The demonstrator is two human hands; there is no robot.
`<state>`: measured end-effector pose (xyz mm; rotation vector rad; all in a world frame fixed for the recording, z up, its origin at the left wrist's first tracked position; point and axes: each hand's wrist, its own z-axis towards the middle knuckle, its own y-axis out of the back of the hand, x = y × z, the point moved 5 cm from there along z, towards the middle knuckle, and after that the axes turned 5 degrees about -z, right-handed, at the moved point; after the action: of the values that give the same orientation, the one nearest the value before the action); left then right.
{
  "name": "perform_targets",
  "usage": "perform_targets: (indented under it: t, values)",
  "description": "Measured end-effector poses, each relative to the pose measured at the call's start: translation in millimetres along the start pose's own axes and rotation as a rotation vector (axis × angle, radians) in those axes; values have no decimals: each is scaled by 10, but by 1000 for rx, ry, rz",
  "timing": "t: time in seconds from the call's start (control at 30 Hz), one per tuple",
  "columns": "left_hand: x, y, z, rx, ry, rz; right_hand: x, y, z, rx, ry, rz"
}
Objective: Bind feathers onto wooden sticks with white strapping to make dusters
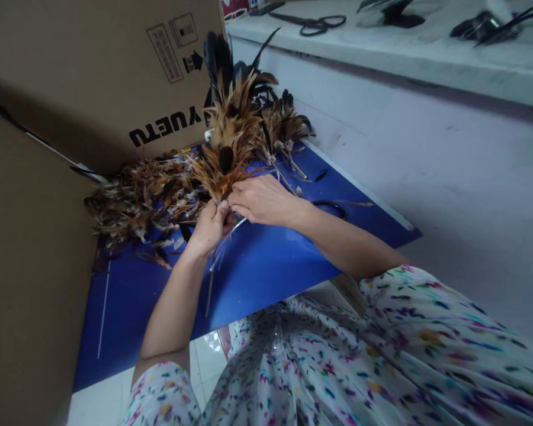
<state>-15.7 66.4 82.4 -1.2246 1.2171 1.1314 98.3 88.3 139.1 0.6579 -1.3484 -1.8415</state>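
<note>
A long bundle of brown and black feathers (231, 127) points away from me over the blue board (266, 260). My left hand (211, 225) is closed around the near end of this feather bundle, thumb on top. Pressed close beside it, my right hand (262, 198) pinches at the base of the feathers; what lies between its fingertips is too hidden to tell. Thin pale stems or strips stick out below my left hand. Loose feathers (137, 201) are heaped to the left, and more feathers (284, 124) lie behind on the right.
A large cardboard box (98, 59) stands at the back, with another cardboard panel (31, 266) at the left. Dark-handled scissors (322, 25) lie on the white ledge (382, 50). Black scissor-like loops (331, 207) rest under my right forearm. A white stick (103, 313) lies at the left.
</note>
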Motion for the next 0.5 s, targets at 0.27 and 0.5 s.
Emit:
perform_targets:
  t: [0.27, 0.5]
  values:
    - [30, 153, 45, -185, 9, 26, -182, -119, -74, -125, 18, 136]
    - [-38, 269, 46, -268, -31, 59, -558, -140, -295, -122, 15, 494]
